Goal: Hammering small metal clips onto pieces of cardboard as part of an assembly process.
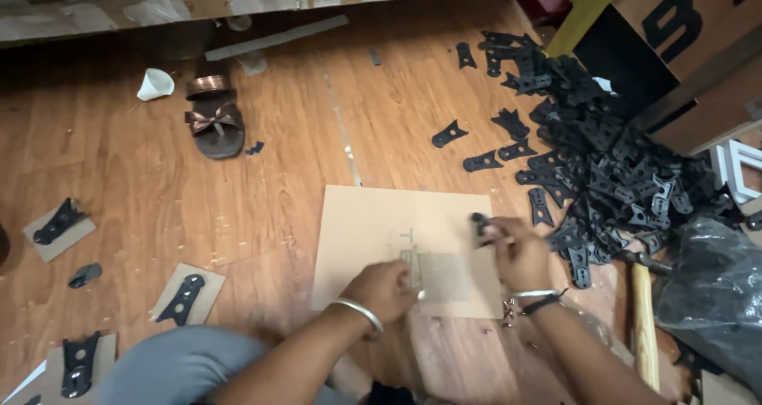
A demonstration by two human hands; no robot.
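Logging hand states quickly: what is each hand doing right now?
Left hand: closed, pinching a small cardboard square.
Right hand: closed, holding a black metal piece.

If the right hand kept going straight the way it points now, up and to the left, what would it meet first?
The right hand holds a black bracket. Ahead lies bare cardboard sheet, then wooden floor. The way looks free; the sandal sits far beyond, probably off-line.

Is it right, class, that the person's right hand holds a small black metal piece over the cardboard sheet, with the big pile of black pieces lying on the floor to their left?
Not quite. The head view shows the pile of black pieces to the person's right, not left. The rest holds: the right hand holds a small black metal piece over the cardboard sheet.
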